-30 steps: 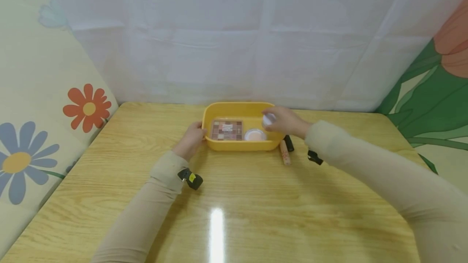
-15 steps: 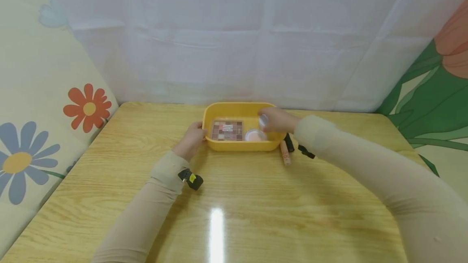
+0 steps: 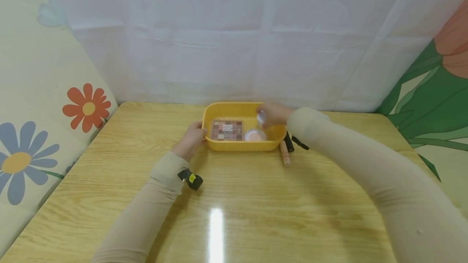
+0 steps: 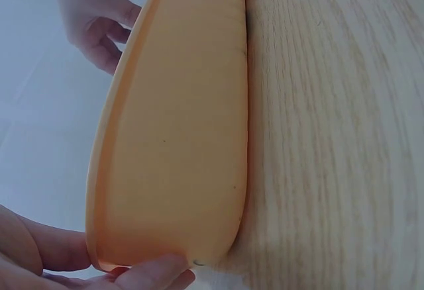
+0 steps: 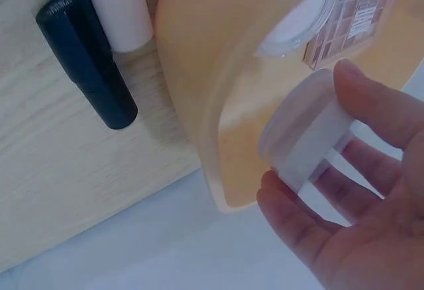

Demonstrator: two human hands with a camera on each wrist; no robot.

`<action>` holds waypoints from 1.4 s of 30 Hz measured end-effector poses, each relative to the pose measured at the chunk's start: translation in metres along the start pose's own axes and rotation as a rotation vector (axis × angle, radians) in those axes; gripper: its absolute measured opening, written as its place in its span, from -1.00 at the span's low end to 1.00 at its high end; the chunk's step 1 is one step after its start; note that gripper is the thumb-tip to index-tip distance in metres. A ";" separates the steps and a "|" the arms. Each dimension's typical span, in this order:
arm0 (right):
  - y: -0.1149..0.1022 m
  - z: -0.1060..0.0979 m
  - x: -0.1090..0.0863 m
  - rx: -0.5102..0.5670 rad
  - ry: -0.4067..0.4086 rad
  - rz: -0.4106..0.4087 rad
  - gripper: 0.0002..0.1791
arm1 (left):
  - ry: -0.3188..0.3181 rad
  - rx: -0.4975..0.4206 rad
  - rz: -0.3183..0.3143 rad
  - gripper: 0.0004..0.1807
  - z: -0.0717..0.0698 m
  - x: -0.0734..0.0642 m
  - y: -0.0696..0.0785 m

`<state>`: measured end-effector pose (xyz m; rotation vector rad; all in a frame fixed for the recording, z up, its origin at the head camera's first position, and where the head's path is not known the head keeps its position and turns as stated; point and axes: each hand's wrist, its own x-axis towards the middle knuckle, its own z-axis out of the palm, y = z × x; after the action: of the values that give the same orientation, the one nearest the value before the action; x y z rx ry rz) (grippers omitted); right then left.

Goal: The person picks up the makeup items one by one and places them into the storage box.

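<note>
A yellow plastic bin [image 3: 243, 146] stands on the table. My left hand [image 3: 191, 139] grips its left end, thumb and fingers at the rim in the left wrist view. Over the bin's right end, my right hand [image 3: 276, 115] holds a small round white jar [image 5: 308, 128] between thumb and fingers, tilted in the right wrist view. Inside the bin lie an eyeshadow palette [image 3: 227, 130] on the left and a round compact [image 3: 255, 135] with a pale pink middle to its right. The bin's back right corner is partly hidden by my right hand.
Against the bin's right outer side lie a pink tube [image 3: 284, 153] and a black stick-shaped container [image 5: 86, 58], side by side on the wooden table [image 3: 256, 214]. A white cloth [image 3: 219, 44] hangs behind the table's far edge. Flower-patterned panels flank both sides.
My right hand has moved left and slightly up over the bin with the white jar in its fingers. The left hand and the bin have stayed put.
</note>
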<state>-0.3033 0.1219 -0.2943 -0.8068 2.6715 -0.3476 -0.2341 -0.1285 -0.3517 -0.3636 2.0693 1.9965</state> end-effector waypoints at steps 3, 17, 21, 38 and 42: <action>0.004 -0.001 0.008 -0.042 -0.002 -0.018 -0.38 | 0.010 0.004 -0.006 -0.47 0.000 -0.001 0.000; -0.002 -0.007 0.024 -0.178 -0.111 0.081 -0.38 | -0.007 0.018 -0.002 -0.45 0.000 0.000 0.001; 0.000 -0.004 0.032 -0.166 -0.115 0.129 -0.42 | -0.005 0.010 0.002 -0.45 0.001 0.000 0.001; 0.001 0.006 0.064 -0.241 -0.140 0.141 -0.60 | 0.011 0.016 0.009 -0.46 0.001 -0.002 -0.001; -0.003 0.010 0.064 -0.219 -0.138 0.145 -0.69 | 0.005 0.019 0.010 -0.46 0.002 -0.005 -0.002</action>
<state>-0.3485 0.0821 -0.3174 -0.6650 2.6473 0.0363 -0.2288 -0.1264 -0.3515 -0.3557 2.0964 1.9822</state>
